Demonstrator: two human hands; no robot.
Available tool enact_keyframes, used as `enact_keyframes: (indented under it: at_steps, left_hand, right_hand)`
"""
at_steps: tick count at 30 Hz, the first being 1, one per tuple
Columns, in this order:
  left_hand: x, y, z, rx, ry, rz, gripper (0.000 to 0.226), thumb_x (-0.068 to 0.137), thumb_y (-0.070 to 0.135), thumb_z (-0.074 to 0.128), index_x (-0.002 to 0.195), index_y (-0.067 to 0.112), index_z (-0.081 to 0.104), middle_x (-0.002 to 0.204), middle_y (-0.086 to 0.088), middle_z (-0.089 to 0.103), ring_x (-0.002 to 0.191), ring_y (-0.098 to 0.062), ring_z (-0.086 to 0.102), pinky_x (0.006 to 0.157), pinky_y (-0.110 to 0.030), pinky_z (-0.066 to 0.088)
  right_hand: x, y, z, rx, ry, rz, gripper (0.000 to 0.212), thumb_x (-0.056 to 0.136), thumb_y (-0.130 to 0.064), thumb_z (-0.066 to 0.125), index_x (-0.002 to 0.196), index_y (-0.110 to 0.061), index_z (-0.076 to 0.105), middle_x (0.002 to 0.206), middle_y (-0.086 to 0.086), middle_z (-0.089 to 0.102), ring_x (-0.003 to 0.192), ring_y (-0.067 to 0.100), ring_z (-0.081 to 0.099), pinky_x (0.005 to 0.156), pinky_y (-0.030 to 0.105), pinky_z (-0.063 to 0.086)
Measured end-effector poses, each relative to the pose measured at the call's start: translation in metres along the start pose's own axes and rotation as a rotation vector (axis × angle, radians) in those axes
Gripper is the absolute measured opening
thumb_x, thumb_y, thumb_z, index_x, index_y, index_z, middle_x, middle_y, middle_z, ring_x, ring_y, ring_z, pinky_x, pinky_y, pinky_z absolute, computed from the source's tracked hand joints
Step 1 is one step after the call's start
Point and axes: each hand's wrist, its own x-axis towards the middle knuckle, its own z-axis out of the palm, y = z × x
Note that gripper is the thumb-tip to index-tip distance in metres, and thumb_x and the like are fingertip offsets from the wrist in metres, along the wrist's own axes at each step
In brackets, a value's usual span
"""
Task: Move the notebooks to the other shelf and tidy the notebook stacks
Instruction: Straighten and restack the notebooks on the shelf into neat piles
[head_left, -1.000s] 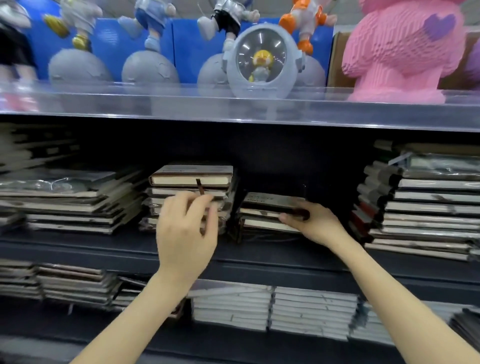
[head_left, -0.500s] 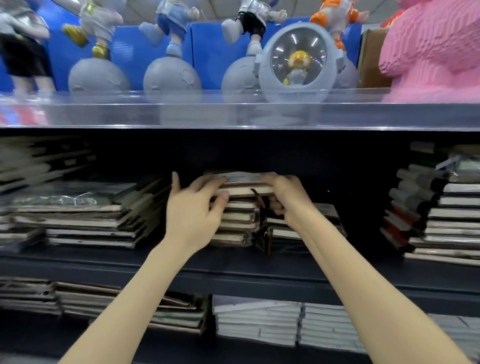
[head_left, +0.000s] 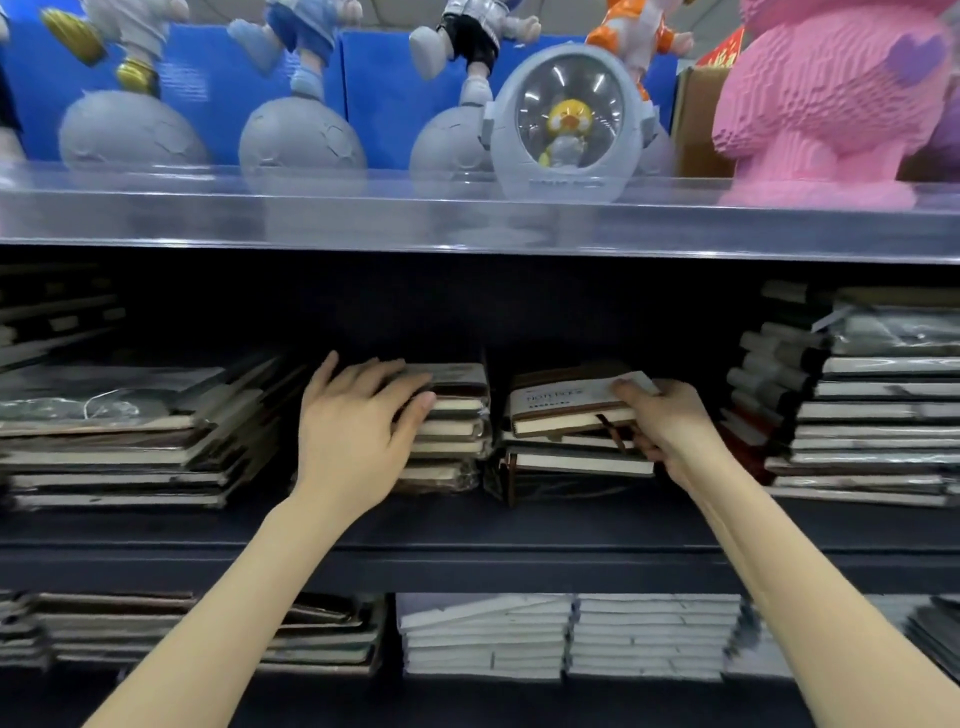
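Note:
Two small stacks of brown notebooks sit side by side on the dark middle shelf (head_left: 467, 525). My left hand (head_left: 353, 431) lies spread over the front left corner of the left stack (head_left: 452, 431), fingers on its top notebook. My right hand (head_left: 670, 431) grips a brown notebook with a white band (head_left: 561, 402) by its right end. That notebook rests tilted on top of the right stack (head_left: 571, 462), with a brown strap hanging down its front.
Wide flat notebook piles (head_left: 130, 436) fill the shelf to the left, and a taller pile (head_left: 872, 405) stands at the right. White notebook stacks (head_left: 566, 634) line the shelf below. Toy figures (head_left: 566, 119) and a pink block figure (head_left: 831, 104) stand on the clear shelf above.
My right hand took the top notebook off the left stack and carried it right onto the other stack. My left hand stayed on the left stack.

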Motion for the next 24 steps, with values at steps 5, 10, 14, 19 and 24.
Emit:
enact_keyframes:
  at_steps: [5, 10, 14, 19, 24]
  left_hand:
    - [0.004, -0.006, 0.004, -0.068, -0.056, 0.013, 0.051, 0.097, 0.048, 0.029, 0.108, 0.021, 0.071, 0.109, -0.002, 0.071, 0.104, -0.025, 0.065, 0.105, -0.049, 0.034]
    - [-0.013, -0.018, 0.001, -0.056, -0.018, -0.04, 0.057, 0.091, 0.06, 0.032, 0.116, 0.023, 0.068, 0.124, -0.011, 0.061, 0.118, -0.035, 0.052, 0.108, -0.06, 0.024]
    - [-0.015, -0.019, 0.001, -0.184, 0.003, -0.075, 0.061, 0.088, 0.065, 0.036, 0.117, 0.021, 0.067, 0.116, -0.01, 0.063, 0.108, -0.034, 0.052, 0.083, -0.039, 0.045]
    - [-0.011, -0.013, -0.007, -0.186, 0.015, -0.063, 0.049, 0.08, 0.053, 0.051, 0.109, 0.019, 0.071, 0.105, -0.009, 0.067, 0.098, -0.032, 0.058, 0.08, -0.031, 0.039]
    - [-0.004, -0.007, -0.012, -0.196, 0.021, 0.011, 0.031, 0.076, 0.03, 0.067, 0.103, 0.018, 0.074, 0.097, -0.002, 0.07, 0.09, -0.025, 0.062, 0.078, -0.027, 0.04]
  right_hand:
    - [-0.004, 0.002, -0.001, -0.954, 0.255, -0.198, 0.049, 0.094, -0.05, 0.034, 0.086, -0.013, 0.065, 0.07, 0.002, 0.055, 0.066, 0.023, 0.052, 0.06, 0.028, 0.038]
    - [-0.015, 0.033, 0.006, -0.705, 0.011, -0.428, 0.059, 0.089, -0.065, 0.036, 0.142, -0.039, 0.037, 0.141, 0.011, 0.035, 0.127, 0.033, 0.04, 0.098, 0.04, 0.041]
    - [-0.007, 0.039, 0.018, -0.771, 0.008, -0.444, 0.061, 0.085, -0.066, 0.046, 0.139, -0.039, 0.042, 0.147, 0.011, 0.028, 0.129, 0.032, 0.039, 0.095, 0.04, 0.044]
    - [-0.018, 0.02, 0.022, -0.899, 0.184, -0.608, 0.078, 0.08, -0.078, 0.03, 0.134, -0.028, 0.054, 0.144, 0.016, 0.042, 0.135, 0.035, 0.033, 0.113, 0.051, 0.014]
    - [-0.055, -0.035, 0.066, -0.421, -0.27, -0.299, 0.064, 0.087, -0.071, 0.032, 0.081, -0.013, 0.06, 0.081, 0.01, 0.07, 0.073, 0.027, 0.064, 0.068, 0.036, 0.052]
